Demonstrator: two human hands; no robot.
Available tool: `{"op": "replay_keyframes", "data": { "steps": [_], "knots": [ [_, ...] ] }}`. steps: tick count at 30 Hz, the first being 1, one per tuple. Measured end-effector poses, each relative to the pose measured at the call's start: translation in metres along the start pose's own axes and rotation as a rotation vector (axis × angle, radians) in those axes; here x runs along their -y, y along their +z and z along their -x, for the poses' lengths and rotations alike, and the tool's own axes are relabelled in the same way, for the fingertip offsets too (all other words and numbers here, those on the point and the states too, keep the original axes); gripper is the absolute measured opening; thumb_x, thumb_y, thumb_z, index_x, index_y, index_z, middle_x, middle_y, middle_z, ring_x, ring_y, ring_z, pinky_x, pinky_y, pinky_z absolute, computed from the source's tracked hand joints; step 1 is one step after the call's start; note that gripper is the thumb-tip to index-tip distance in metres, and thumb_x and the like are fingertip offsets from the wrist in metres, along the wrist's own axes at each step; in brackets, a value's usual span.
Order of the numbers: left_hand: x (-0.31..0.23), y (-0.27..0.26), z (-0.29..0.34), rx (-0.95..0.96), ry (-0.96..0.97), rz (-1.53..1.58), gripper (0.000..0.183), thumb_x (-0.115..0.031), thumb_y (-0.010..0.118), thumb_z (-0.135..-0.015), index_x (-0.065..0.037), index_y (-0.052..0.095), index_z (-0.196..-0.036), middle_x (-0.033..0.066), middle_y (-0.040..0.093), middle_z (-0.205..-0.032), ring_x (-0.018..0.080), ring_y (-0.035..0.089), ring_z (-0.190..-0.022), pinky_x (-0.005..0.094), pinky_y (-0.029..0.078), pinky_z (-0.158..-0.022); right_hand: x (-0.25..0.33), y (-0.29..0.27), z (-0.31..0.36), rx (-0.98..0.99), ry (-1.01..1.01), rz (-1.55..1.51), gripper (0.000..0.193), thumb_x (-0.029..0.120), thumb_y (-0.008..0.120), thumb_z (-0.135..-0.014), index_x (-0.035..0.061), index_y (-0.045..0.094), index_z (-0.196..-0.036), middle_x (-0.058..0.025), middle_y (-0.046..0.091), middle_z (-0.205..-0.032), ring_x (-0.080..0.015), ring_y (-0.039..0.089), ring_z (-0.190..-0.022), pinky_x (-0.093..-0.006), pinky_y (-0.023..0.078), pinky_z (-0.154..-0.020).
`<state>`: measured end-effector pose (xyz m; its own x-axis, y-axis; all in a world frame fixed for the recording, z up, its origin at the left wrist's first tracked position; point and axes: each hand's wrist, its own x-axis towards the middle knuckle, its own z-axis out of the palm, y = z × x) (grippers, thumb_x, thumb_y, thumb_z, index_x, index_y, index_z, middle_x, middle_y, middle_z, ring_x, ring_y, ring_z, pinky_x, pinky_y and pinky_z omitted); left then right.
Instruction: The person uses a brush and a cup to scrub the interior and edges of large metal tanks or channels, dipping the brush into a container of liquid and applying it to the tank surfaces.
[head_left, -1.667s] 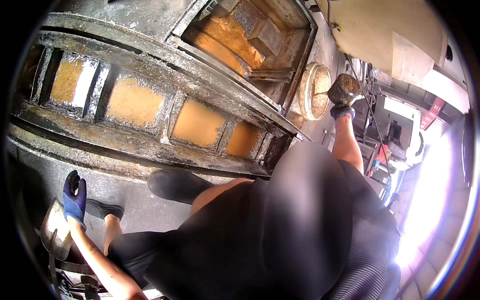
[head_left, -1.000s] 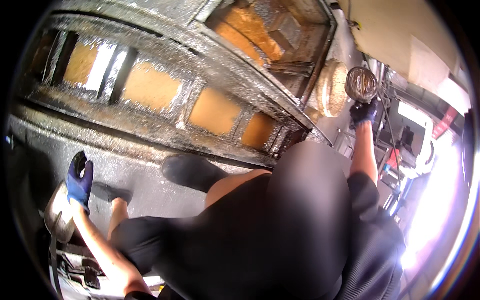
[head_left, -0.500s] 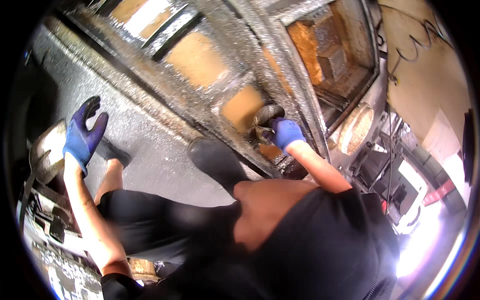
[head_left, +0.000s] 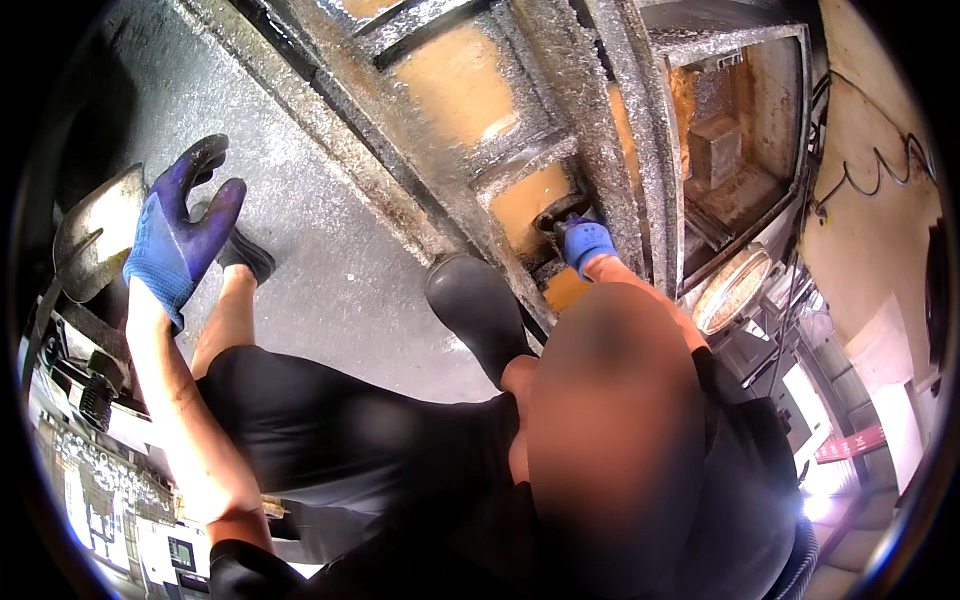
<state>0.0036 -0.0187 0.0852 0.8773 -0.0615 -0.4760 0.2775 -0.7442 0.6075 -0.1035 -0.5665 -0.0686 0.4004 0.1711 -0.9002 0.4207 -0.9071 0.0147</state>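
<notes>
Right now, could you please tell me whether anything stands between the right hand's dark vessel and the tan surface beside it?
Nothing visible does: the right hand holds the dark vessel at the right side of the tan surface, with no lid showing between them.

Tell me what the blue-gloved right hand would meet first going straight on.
Past its dark, round ladle, the right hand would probably meet the tan, roughly square pool first; depth is unclear.
</notes>
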Motion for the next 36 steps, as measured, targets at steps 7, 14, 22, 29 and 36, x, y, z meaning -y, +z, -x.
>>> {"op": "replay_keyframes", "data": {
  "steps": [7,14,22,29,36],
  "knots": [
    [-0.002,0.002,0.004,0.036,-0.023,0.029,0.049,-0.021,0.068,-0.084,0.001,0.056,-0.125,0.0216,0.063,-0.118,0.0295,0.060,-0.114,0.0373,0.045,-0.098,0.022,-0.002,-0.040,0.064,-0.049,0.047,0.023,0.018,0.051,-0.089,0.0099,0.070,-0.098,-0.0171,0.069,-0.103,-0.0327,0.068,-0.092,-0.0421,0.054,-0.079],
    [-0.007,-0.003,0.006,0.016,0.022,-0.024,0.050,-0.021,0.069,-0.083,-0.001,0.056,-0.127,0.0205,0.063,-0.119,0.0305,0.059,-0.115,0.0368,0.044,-0.099,0.034,-0.058,-0.035,-0.099,-0.032,-0.044,0.020,0.016,0.055,-0.086,0.0107,0.069,-0.099,-0.0165,0.069,-0.100,-0.0340,0.067,-0.090,-0.0429,0.054,-0.078],
    [-0.003,0.002,-0.001,0.040,0.002,-0.016,0.050,-0.024,0.068,-0.085,-0.001,0.055,-0.128,0.0210,0.063,-0.120,0.0300,0.059,-0.116,0.0372,0.044,-0.100,0.042,-0.093,-0.005,-0.208,-0.163,-0.206,0.030,0.012,0.061,-0.077,0.0117,0.063,-0.107,-0.0172,0.067,-0.094,-0.0357,0.065,-0.083,-0.0455,0.052,-0.075],
    [-0.007,0.005,0.001,0.031,-0.021,-0.046,0.051,-0.025,0.069,-0.085,-0.002,0.056,-0.128,0.0209,0.063,-0.120,0.0287,0.059,-0.116,0.0373,0.044,-0.099,0.014,-0.071,0.036,-0.156,-0.259,-0.050,0.017,0.011,0.058,-0.079,0.0121,0.069,-0.092,-0.0143,0.069,-0.091,-0.0319,0.067,-0.083,-0.0427,0.053,-0.073],
    [-0.002,0.003,0.004,0.034,-0.010,-0.018,0.050,-0.025,0.069,-0.085,-0.001,0.056,-0.127,0.0206,0.063,-0.120,0.0289,0.059,-0.116,0.0373,0.044,-0.099,0.032,-0.018,-0.033,0.220,-0.237,0.163,0.022,0.018,0.054,-0.085,0.0104,0.073,-0.093,-0.0152,0.070,-0.100,-0.0323,0.068,-0.091,-0.0423,0.054,-0.079]
  ]
}}
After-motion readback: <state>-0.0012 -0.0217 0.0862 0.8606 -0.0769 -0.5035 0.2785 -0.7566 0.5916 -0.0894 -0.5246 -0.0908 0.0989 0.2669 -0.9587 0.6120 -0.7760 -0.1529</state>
